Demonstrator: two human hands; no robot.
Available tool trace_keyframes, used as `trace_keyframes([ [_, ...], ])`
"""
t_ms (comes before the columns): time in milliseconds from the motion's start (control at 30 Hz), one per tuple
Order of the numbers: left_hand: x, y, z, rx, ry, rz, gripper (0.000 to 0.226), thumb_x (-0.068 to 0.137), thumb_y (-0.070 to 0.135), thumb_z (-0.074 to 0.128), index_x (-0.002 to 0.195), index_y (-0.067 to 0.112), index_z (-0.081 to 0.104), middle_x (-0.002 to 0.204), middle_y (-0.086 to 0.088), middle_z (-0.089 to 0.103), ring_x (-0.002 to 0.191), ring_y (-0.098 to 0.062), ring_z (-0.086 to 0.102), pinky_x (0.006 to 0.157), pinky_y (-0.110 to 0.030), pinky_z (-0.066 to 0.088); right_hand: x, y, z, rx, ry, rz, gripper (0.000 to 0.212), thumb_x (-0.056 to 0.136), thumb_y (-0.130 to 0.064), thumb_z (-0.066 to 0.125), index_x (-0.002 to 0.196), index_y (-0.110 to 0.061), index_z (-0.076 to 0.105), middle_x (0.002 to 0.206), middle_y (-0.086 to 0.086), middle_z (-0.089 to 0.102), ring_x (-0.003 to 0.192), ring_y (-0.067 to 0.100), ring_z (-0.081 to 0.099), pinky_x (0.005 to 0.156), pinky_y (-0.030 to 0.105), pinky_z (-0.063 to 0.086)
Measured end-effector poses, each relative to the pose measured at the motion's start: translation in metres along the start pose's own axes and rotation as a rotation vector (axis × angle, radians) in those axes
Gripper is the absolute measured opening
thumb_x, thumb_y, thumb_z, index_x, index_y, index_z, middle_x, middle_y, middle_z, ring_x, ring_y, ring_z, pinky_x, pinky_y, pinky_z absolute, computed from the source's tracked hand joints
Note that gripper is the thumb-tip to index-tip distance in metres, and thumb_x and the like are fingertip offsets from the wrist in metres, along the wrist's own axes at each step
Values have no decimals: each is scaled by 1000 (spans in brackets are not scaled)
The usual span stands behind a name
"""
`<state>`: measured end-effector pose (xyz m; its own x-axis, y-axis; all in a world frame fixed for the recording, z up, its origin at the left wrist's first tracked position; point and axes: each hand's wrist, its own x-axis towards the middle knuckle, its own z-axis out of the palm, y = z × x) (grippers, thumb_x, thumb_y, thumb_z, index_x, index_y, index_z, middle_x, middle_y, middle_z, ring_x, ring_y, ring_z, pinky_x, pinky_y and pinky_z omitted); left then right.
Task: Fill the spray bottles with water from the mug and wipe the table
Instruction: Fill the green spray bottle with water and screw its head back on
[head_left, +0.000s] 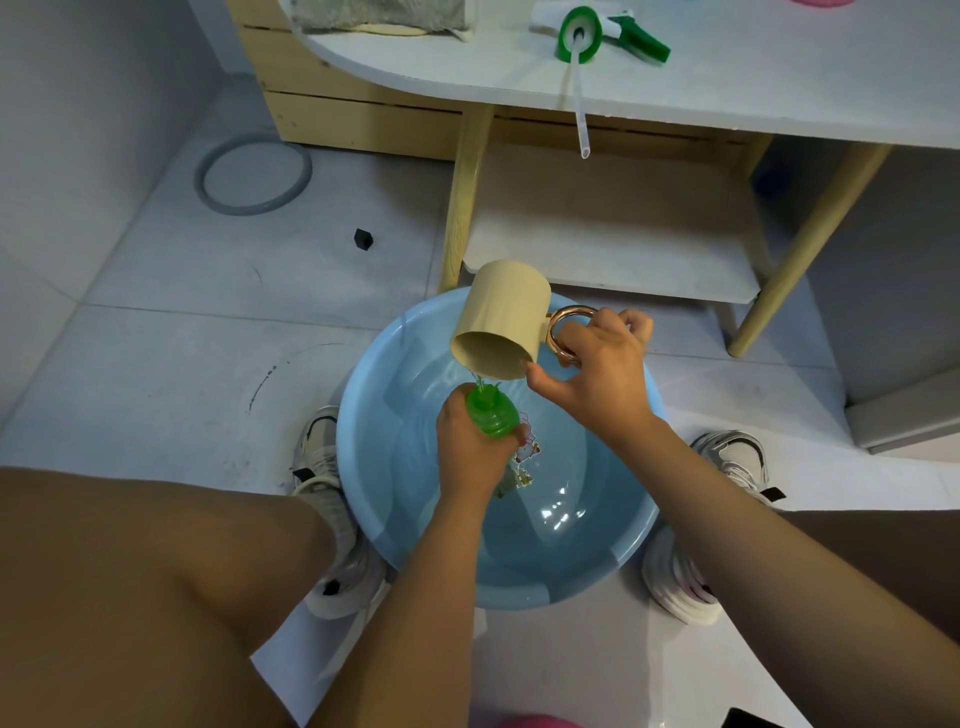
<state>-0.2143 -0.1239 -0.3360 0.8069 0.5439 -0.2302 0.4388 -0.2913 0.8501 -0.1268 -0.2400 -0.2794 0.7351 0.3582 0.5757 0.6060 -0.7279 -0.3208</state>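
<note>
The green spray bottle (492, 415) stands upright over the blue basin (363, 467), its open neck directly under the lip of the tilted mug (501, 322). The left hand (467, 447) wraps round the bottle's body; the right hand (597, 369) hooks its fingers through the mug's ring handle, tipping it so the water falls at the neck. The spray head (602, 34) lies on the table (779, 88).

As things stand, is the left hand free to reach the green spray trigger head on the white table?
Probably not: the left hand grips the green bottle under the tilted beige mug; the trigger head lies far off.
</note>
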Motion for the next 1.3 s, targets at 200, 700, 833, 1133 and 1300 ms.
trace_keyframes([
  [200, 1, -2, 1, 0, 3, -12, 68, 63, 27, 85, 121, 17, 51, 115, -1, 56, 105, -17, 54, 79, -21, 43, 1, -1, -1, -21, -5, -28, 43, 71, -51, 58, 55, -12, 48, 60, -12, 32, 60, 20, 44, 79, 32, 23],
  [700, -4, 5, -5, -64, 8, 50, 49, 63, 17, 85, 95, 25, 49, 85, 16, 50, 77, -3, 50, 61, 2, 36, -10, 15, 7, -200, -386, 395, 47, 75, -60, 43, 54, -18, 46, 46, -5, 39, 62, 20, 42, 75, 31, 16],
  [833, -4, 6, -7, -59, 25, 64, 49, 63, 14, 85, 89, 30, 47, 81, 22, 49, 74, 1, 52, 63, 2, 35, -19, 28, 8, -203, -670, 610, 47, 86, -55, 45, 58, -17, 43, 52, -2, 44, 66, 24, 49, 79, 34, 21],
  [1133, -1, -2, -10, -57, 30, 56, 49, 62, 17, 86, 91, 28, 48, 83, 18, 51, 83, -11, 53, 70, -15, 36, -52, 39, 5, -456, -516, 169, 32, 69, -38, 76, 57, -12, 61, 54, 3, 57, 68, 27, 59, 80, 36, 22],
  [1300, 1, -5, -14, -35, 34, 46, 49, 61, 19, 86, 91, 27, 49, 86, 13, 54, 81, -9, 54, 71, -18, 40, -59, 40, 10, -454, -395, 68, 30, 56, -22, 85, 52, -9, 58, 46, 3, 56, 61, 28, 59, 81, 36, 26],
])
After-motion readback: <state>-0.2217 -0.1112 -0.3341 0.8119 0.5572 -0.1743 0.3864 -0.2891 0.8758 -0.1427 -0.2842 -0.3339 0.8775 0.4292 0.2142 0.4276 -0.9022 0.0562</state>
